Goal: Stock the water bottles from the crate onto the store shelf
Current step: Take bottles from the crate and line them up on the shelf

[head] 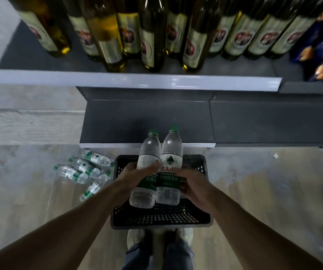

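Water bottles, two (150, 168) (170, 168), were gripped side by side, one in each hand's curled fingers — left hand (135, 172), right hand (193, 189) — above the black crate (162, 219); four more bottles (82, 170) lay on the floor to its left.

R water bottle (170, 170), held at 6 o'clock: label reads "农夫山" w/ green triangle logo, "用纯净水" below. L water bottle (146, 172): "饮用". Other labels too blurred.

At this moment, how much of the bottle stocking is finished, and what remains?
Done: no water bottles show on the lower shelf; the visible part is bare. In hand: the left hand holds one water bottle and the right hand another, side by side above the black crate. Left: shelving these two, plus four bottles lying on the floor left of the crate. The crate's visible part looks empty.
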A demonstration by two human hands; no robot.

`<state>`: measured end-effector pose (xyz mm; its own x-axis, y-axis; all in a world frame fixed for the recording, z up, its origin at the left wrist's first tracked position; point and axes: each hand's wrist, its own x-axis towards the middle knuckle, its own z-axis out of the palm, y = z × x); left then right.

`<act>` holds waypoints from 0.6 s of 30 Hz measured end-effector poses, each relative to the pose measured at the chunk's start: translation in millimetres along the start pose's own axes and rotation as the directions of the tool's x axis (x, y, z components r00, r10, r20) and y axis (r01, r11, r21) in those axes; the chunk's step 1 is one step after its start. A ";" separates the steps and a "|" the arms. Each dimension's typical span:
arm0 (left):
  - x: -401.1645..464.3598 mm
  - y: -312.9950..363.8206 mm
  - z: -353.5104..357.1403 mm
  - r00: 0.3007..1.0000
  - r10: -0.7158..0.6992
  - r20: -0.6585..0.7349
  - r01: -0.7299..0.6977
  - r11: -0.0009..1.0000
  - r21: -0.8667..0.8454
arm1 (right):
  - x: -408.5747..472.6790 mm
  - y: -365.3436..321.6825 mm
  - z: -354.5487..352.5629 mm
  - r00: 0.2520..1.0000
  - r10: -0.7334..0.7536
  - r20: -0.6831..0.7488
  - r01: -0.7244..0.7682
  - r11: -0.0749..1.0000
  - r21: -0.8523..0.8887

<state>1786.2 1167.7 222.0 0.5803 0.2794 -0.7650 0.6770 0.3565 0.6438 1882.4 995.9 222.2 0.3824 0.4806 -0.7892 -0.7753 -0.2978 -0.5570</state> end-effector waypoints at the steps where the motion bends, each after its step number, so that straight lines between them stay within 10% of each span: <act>1: -9.8 9.6 -1.4 1.000 -0.020 0.014 0.021 0.999 -0.044 | -10.4 -7.4 8.3 1.000 -0.010 0.005 0.010 1.000 0.007; 11: -83.4 67.0 -17.2 0.971 0.034 0.236 -0.039 0.999 0.014 | -77.4 -31.2 63.0 0.955 -0.249 -0.164 0.235 0.967 -0.100; 18: -116.2 85.4 7.6 0.984 0.172 -0.044 -0.163 0.973 0.166 | -118.9 -59.1 57.1 0.921 -0.302 -0.247 0.251 0.943 -0.217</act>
<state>1780.0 1158.8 366.0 0.6681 0.3752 -0.6426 0.6391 0.1530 0.7538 1854.0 1003.5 363.8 0.7103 0.3286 -0.6226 -0.5266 -0.3389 -0.7796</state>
